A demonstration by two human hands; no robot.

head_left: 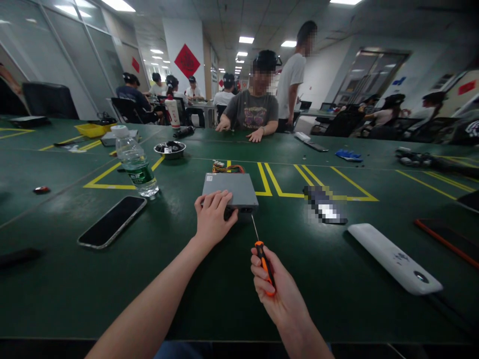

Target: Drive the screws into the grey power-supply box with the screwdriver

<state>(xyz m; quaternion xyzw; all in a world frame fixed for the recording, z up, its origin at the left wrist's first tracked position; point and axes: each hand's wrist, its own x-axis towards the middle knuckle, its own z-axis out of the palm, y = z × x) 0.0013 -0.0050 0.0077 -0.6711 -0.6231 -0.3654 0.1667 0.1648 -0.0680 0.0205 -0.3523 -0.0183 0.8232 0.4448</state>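
Note:
A grey metal computer power supply [234,188] lies on the green table in front of me, its bundled wires [232,168] at the far side. My left hand [215,215] grips its near left part, fingers over the top and thumb against the near face. In my right hand [273,279] is a screwdriver [266,267] with an orange and black handle. Its thin shaft points away from me, and the tip is at the near right corner of the power supply. Whether the tip touches a screw is too small to tell.
Left of me are a phone [112,223], a water bottle [137,167] and a metal bowl [169,149] of dark parts. To the right lie another phone [325,205], a white elongated device [392,257] and blue gloves [349,155]. A person [254,107] sits opposite, hands on the table.

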